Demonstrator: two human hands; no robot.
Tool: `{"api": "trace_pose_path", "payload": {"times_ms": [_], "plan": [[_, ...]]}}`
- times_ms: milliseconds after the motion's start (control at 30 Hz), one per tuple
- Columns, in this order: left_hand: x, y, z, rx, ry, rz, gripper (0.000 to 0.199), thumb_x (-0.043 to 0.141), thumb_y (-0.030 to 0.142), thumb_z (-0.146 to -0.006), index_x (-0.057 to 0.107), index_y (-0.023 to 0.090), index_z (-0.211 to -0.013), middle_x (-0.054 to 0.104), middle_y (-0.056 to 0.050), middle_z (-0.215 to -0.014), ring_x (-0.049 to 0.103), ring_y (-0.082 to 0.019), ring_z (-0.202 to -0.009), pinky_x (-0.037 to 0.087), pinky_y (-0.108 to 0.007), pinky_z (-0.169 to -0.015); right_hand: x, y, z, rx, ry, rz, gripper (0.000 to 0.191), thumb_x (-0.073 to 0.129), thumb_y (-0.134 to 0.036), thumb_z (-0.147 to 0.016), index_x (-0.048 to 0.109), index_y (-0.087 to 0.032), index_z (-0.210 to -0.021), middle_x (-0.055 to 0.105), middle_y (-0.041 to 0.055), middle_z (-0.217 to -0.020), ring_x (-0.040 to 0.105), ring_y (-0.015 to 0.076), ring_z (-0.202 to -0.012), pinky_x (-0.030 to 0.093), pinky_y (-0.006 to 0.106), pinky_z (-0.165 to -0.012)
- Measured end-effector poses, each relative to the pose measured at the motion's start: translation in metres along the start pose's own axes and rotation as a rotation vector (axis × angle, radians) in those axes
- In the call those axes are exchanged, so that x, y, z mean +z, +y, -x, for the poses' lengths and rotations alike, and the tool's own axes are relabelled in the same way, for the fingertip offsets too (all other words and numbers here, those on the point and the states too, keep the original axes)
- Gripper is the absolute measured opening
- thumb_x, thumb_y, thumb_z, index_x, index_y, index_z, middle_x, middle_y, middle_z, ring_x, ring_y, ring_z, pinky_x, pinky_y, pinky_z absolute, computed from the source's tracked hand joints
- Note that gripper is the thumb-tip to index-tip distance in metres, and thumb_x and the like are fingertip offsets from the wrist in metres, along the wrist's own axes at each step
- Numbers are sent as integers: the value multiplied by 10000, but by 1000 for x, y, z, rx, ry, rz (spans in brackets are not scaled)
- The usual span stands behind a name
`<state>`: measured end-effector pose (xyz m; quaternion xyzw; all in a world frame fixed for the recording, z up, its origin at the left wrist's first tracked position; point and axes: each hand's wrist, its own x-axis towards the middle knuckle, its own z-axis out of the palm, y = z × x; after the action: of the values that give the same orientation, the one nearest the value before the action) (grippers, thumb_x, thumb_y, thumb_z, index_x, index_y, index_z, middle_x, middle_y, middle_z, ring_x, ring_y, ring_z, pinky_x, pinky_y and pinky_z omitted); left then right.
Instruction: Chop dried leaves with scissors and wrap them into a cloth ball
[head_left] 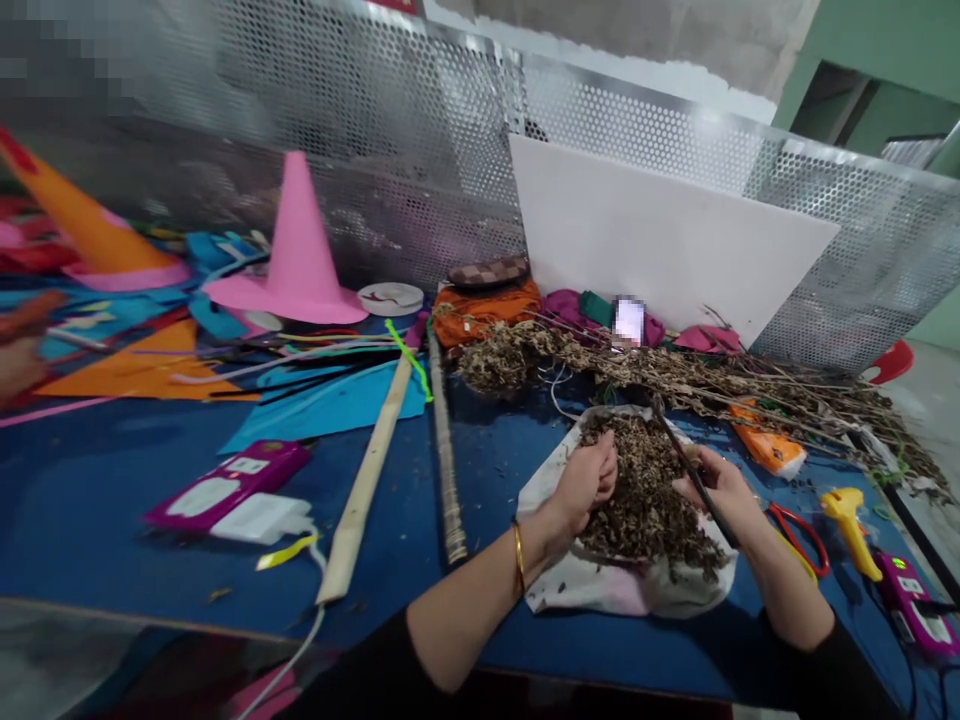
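Observation:
Crumbled dried plant material (pixel 649 500) lies heaped on a white cloth or bag (pixel 555 590) on the blue table. My left hand (pixel 589 480), with a gold bangle at the wrist, is closed over the heap's left side; what its fingers hold, if anything, is hidden. On the right side, my right hand (pixel 716 490) grips a thin dark stick (pixel 694 470) that slants from the heap's top edge down to the right. Dried stems with leaves (pixel 645 375) lie behind the cloth.
Two bamboo sticks (pixel 367 490) (pixel 446 450), a purple power strip (pixel 225 490) and a pink cone hat (pixel 300 250) are leftward. Another person's hand (pixel 19 350) shows at far left. A yellow glue gun (pixel 847 520), red-handled scissors (pixel 802 540) and another strip (pixel 915 600) are rightward.

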<state>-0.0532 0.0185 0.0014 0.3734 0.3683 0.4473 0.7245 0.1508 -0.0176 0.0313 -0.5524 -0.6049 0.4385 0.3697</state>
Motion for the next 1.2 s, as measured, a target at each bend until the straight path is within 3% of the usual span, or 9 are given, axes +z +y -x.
{"api": "trace_pose_path", "payload": {"times_ms": [133, 300, 400, 500, 600, 833, 967, 1067, 1200], "plan": [[6, 0, 6, 44, 39, 17, 584, 521, 665, -759, 269, 208, -497, 188, 100, -378, 140, -22, -314, 43, -186, -350, 9, 10, 2, -79, 51, 187, 453, 706, -408, -687, 580, -205, -1071, 631, 19, -927, 582, 201, -871, 460, 306, -787], [5, -2, 4, 33, 96, 72, 591, 502, 704, -752, 294, 200, -526, 204, 99, -397, 138, -19, -328, 49, -186, -358, 11, 20, 11, -100, 64, 313, 470, 694, -382, -703, 560, -239, -1130, 635, 29, -1039, 591, 204, -903, 465, 312, -801], [3, 1, 6, -101, -34, 184, 543, 493, 719, -741, 441, 184, -665, 280, 92, -462, 206, -29, -360, 86, -173, -375, 9, 21, 9, -99, 88, 323, 470, 682, -393, -711, 557, -236, -1136, 641, 30, -1009, 592, 204, -873, 471, 318, -780], [2, 9, 13, -177, -183, 239, 351, 691, 431, -705, 506, 193, -885, 431, 63, -607, 393, -52, -482, 259, -168, -442, 7, 20, 8, -109, 120, 337, 475, 681, -394, -709, 557, -237, -1141, 640, 32, -990, 589, 206, -856, 474, 321, -768], [2, 16, 18, -152, -219, 109, 326, 715, 177, -643, 530, 186, -912, 516, 40, -726, 485, -67, -611, 366, -186, -564, 4, 19, 10, -118, 126, 355, 460, 672, -387, -724, 551, -244, -1144, 629, 29, -985, 588, 196, -840, 472, 308, -755], [-1, 7, 14, -65, -112, -166, 397, 742, 299, -675, 618, 177, -1032, 666, -41, -961, 609, -170, -830, 464, -284, -764, -8, 9, 15, -149, 4, 498, 515, 693, -419, -723, 517, -274, -1185, 580, 30, -1056, 584, 202, -894, 457, 321, -797], [-2, 4, 9, 56, -53, -317, 518, 714, 320, -703, 597, 180, -1188, 640, -68, -1203, 569, -248, -1113, 413, -363, -983, -9, 2, 20, -140, -72, 555, 520, 702, -413, -726, 511, -275, -1190, 566, 38, -1079, 586, 203, -899, 450, 322, -805], [-4, 4, 7, 161, -42, -391, 642, 677, 326, -743, 477, 208, -1342, 451, -61, -1442, 371, -248, -1345, 257, -368, -1130, -5, -1, 21, -121, -110, 573, 523, 720, -404, -715, 517, -264, -1176, 563, 42, -1071, 578, 207, -902, 445, 322, -797], [-5, 1, 7, 154, -58, -386, 786, 644, 314, -784, 269, 197, -1464, 297, -69, -1529, 252, -221, -1410, 165, -352, -1166, 0, -1, 21, -105, -139, 565, 537, 730, -383, -712, 511, -260, -1187, 561, 46, -1051, 576, 199, -867, 443, 310, -756]]}}
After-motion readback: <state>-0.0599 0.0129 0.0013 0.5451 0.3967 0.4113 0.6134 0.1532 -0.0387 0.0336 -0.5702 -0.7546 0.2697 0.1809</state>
